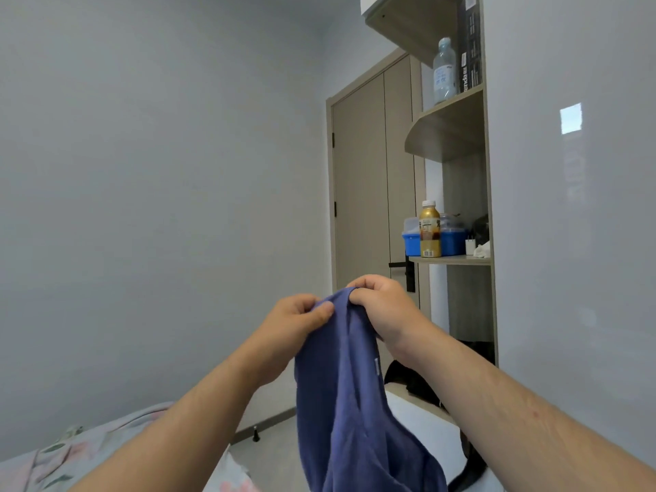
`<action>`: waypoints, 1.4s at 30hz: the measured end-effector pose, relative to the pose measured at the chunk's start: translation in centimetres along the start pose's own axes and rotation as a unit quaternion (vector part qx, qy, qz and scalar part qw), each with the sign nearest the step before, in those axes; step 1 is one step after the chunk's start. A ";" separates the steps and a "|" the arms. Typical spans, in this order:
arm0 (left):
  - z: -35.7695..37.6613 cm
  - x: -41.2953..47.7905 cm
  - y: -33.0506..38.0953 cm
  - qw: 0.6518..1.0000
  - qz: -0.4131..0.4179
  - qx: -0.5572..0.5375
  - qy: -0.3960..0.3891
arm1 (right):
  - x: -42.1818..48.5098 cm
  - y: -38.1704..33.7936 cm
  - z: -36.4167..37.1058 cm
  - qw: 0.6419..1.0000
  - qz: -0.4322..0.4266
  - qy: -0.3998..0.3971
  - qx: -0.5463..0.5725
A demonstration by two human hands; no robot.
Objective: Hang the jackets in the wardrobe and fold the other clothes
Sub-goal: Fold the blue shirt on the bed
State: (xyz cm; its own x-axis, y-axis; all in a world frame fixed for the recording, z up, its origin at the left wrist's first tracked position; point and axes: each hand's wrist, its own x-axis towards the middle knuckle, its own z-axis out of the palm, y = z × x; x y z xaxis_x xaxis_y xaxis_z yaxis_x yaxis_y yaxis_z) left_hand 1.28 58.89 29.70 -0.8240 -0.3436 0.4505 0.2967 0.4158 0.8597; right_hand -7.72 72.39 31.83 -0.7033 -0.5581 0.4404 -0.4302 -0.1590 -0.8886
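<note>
- The person holds a blue piece of clothing (349, 403) up in the air with both hands.
- The left hand (296, 326) pinches the top edge of it. The thumb lies flat on the cloth and the fingers are curled behind it. This grip is closed tight on the cloth.
- The right hand (381, 305) is just beside the left one. Its fingers are curled over the same top edge, so this grip is closed on the cloth too.
- The cloth hangs down loose and bunched between the two arms. Its bottom end goes out of view.
- A bed (53, 456) with a flower sheet is down low on the left.
- A shut door (360, 190) is behind the hands.
- Next to the door is a shelf (458, 260). A yellow bottle (430, 230) stands up at its front edge, and a blue box (411, 243) sits just behind it.
- On a higher shelf (451, 115), a clear bottle (444, 71) stands up near the front edge.
- Something black (408, 381) sits low behind the cloth. I cannot tell what it is.
</note>
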 end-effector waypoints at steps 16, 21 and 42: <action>-1.6 3.2 4.7 0.988 0.039 -0.039 0.146 | -5.1 10.6 1.0 0.980 0.061 -0.187 -0.003; -3.8 3.7 5.2 0.979 0.063 -0.047 0.189 | -5.5 12.5 0.5 0.972 0.054 -0.167 -0.154; -20.0 -4.2 9.2 0.943 0.043 0.207 0.258 | 2.6 -5.9 -5.7 0.980 -0.084 0.072 -0.164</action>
State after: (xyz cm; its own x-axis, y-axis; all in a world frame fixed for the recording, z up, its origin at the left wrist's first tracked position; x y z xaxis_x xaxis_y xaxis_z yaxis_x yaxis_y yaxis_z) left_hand 17.11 47.33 40.58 -0.4298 -0.6123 0.6636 0.0510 0.7173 0.6949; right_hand -10.31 76.53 38.94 -0.6702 -0.4211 0.6112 -0.6884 0.0448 -0.7240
